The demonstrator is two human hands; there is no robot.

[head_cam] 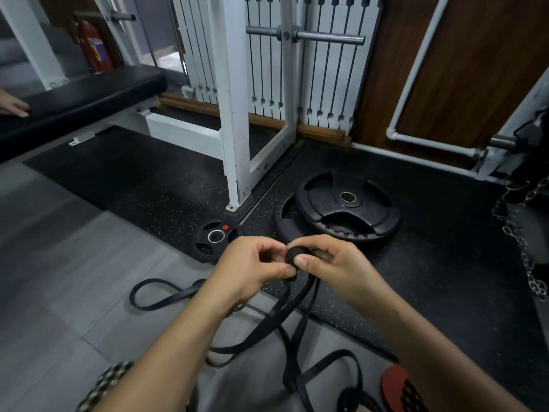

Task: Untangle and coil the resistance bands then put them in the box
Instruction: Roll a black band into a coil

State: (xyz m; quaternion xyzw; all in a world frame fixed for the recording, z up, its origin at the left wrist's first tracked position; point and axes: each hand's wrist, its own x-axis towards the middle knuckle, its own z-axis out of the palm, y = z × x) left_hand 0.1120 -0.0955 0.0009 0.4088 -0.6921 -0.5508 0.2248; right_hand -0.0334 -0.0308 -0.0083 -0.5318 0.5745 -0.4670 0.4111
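A small tight roll of black resistance band (294, 253) sits between my two hands, above the floor. My left hand (255, 267) pinches it from the left with thumb and curled fingers. My right hand (326, 263) grips it from the right, thumb pressed on its front. From the roll, the loose black band (276, 319) hangs down and trails in tangled loops over the grey floor, one loop (154, 292) lying out to the left. No box is in view.
Two stacked black weight plates (347, 212) lie on the rubber mat beyond my hands, a small plate (215, 239) to their left. A white rack post (234, 114) stands behind, a black bench (83, 96) at far left, a chain (525, 248) at right. Another person's hand (12, 105) rests on the bench.
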